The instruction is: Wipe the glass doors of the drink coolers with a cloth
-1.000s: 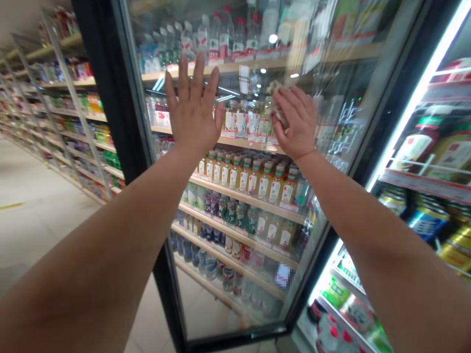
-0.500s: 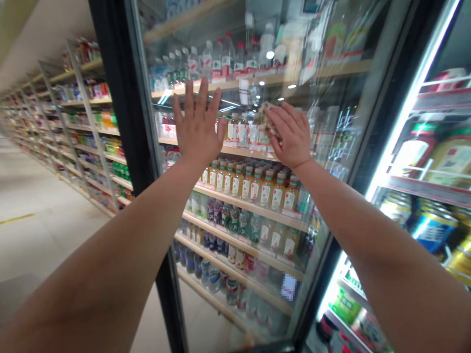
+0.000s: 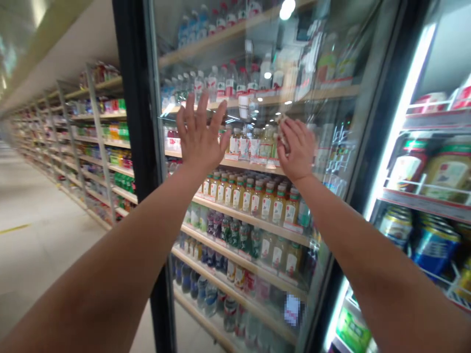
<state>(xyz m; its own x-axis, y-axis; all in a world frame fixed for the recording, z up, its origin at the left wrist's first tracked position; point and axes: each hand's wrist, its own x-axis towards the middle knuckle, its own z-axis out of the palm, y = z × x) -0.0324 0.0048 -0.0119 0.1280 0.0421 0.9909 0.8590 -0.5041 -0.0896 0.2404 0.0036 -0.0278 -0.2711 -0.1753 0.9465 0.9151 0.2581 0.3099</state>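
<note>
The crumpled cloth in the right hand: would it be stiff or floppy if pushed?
Probably floppy, as the cloth bunches unevenly against the right hand. It is likely light too, being small enough for one hand to mostly cover.

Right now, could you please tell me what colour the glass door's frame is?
The door frame is black, showing best in the head view.

Pretty normal store aisle, with a long rack of packed shelves (image 3: 98, 142) running way off into the distance. Pale floor (image 3: 55, 260) beside it, plus a yellow stripe (image 3: 13, 229) left of the rack's near end. Well to the rack's right there's a stocked cooler (image 3: 427, 200) with a super bright white light strip (image 3: 404, 113).
</note>
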